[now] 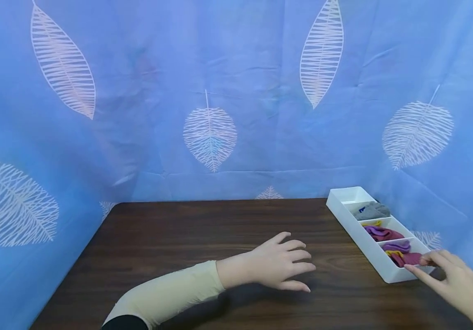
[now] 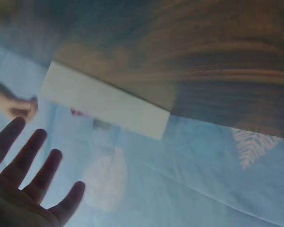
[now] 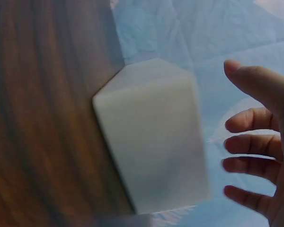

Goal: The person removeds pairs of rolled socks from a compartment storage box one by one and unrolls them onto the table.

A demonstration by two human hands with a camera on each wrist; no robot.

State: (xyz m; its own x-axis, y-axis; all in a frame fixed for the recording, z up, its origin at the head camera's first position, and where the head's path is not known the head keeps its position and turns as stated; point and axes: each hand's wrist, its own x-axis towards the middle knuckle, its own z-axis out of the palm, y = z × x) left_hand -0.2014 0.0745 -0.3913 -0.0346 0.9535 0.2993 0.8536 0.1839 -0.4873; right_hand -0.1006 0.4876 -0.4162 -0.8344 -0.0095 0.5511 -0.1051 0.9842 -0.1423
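Note:
A long white divided box (image 1: 357,238) stands at the table's right edge. Its nearest compartment holds a folded purple, yellow and maroon fabric bundle (image 1: 397,247), perhaps socks. Similar colours show in the bundle (image 1: 382,232) one compartment farther back, and beyond that lies a grey one (image 1: 372,211) with a blue mark. My right hand (image 1: 452,277) is over the box's near end, thumb and fingers apart; the right wrist view shows nothing between them. Left of the box, my left hand (image 1: 281,263) hovers above the table with fingers spread, holding nothing.
The dark wood-grain table (image 1: 203,229) extends left of the box. A blue leaf-patterned curtain (image 1: 252,137) hangs behind the table and along both sides, close to the box on the right.

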